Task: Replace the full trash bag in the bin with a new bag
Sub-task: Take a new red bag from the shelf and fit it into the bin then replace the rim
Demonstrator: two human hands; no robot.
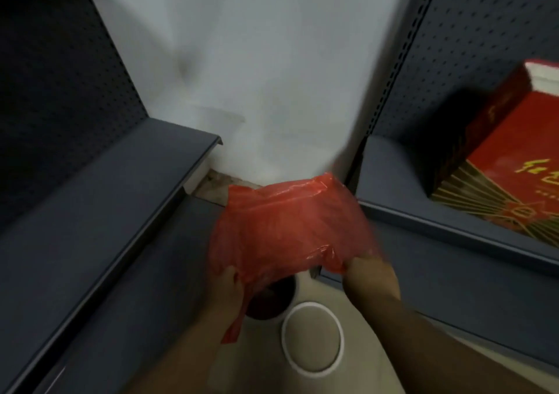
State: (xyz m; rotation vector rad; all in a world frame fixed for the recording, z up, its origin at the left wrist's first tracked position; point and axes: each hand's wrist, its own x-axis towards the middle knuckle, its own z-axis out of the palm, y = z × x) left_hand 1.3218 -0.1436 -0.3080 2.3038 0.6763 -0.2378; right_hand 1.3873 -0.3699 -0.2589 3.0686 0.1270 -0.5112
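A red plastic bag (287, 230) is spread out in the air between my hands, blurred by motion. My left hand (228, 288) grips its lower left edge, and my right hand (370, 275) grips its lower right edge. Below the bag, partly hidden by it, stands a small round bin (273, 303) with a dark opening on the floor. A round white-rimmed lid (313, 337) lies on the floor right beside the bin.
Dark blue shelving flanks the spot: a long shelf (99, 212) on the left and another (453, 212) on the right bearing a red box (511, 167) with gold print. A white wall (257, 76) stands behind. Beige floor (348, 372) lies below.
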